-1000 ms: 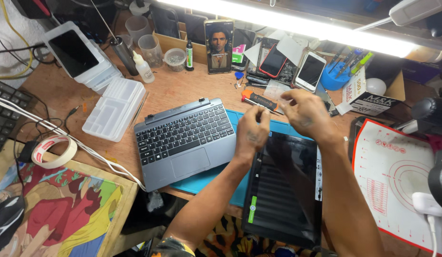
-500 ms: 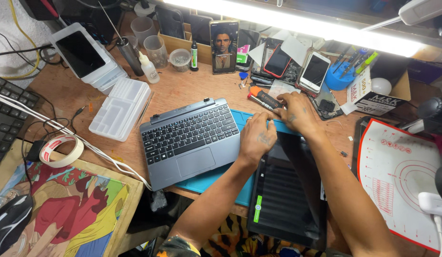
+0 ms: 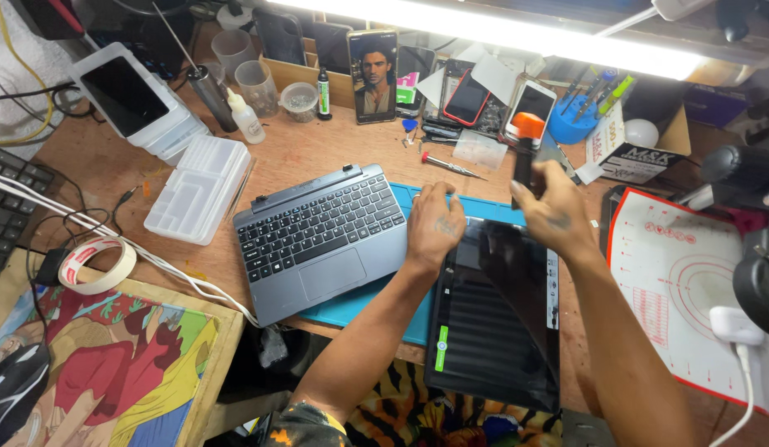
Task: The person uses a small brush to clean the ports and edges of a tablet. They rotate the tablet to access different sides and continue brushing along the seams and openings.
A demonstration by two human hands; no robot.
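My left hand (image 3: 434,225) flat on top edge of tablet (image 3: 496,319) lying on blue mat (image 3: 364,306). Right hand (image 3: 554,211) grips orange-capped tool (image 3: 526,149). Tablet looks thin, glass-fronted, fragile, slippery; hold by edges.

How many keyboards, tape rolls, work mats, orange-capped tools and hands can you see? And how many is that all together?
Keyboards: 2
Tape rolls: 1
Work mats: 2
Orange-capped tools: 1
Hands: 2
Total: 8
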